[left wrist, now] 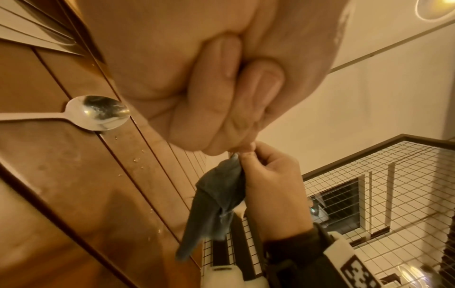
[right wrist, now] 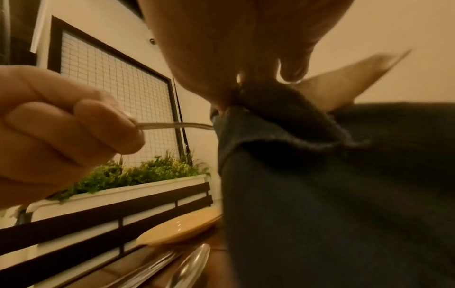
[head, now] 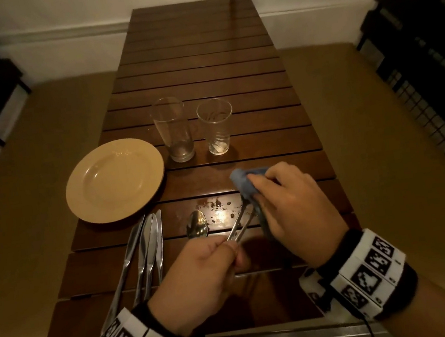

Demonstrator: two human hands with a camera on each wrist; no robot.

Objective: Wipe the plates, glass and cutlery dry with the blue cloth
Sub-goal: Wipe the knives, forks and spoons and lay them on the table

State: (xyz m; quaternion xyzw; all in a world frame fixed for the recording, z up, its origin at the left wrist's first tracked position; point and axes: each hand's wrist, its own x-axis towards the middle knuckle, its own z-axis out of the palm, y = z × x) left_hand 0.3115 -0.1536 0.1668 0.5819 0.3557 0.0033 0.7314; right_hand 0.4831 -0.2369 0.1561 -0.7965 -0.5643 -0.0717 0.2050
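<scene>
My left hand (head: 214, 270) pinches the thin metal handles of two cutlery pieces (head: 241, 226) held above the table's near half. Their far ends are hidden inside the blue cloth (head: 242, 182), which my right hand (head: 291, 210) grips around them. In the right wrist view, a handle (right wrist: 172, 125) runs from my left hand's fingers (right wrist: 61, 136) into the cloth (right wrist: 320, 175). A spoon (head: 197, 224) lies on the wood just left of the held pieces. Several knives (head: 147, 250) lie side by side further left. A beige plate (head: 115, 180) and two glasses (head: 173, 131) (head: 216, 127) stand beyond.
The table (head: 202, 58) is dark slatted wood with water drops (head: 214, 204) between the spoon and the cloth. Its far half is bare. Wire-mesh railings (head: 433, 114) flank the right side, and a planter with greenery (right wrist: 138, 173) stands to the left.
</scene>
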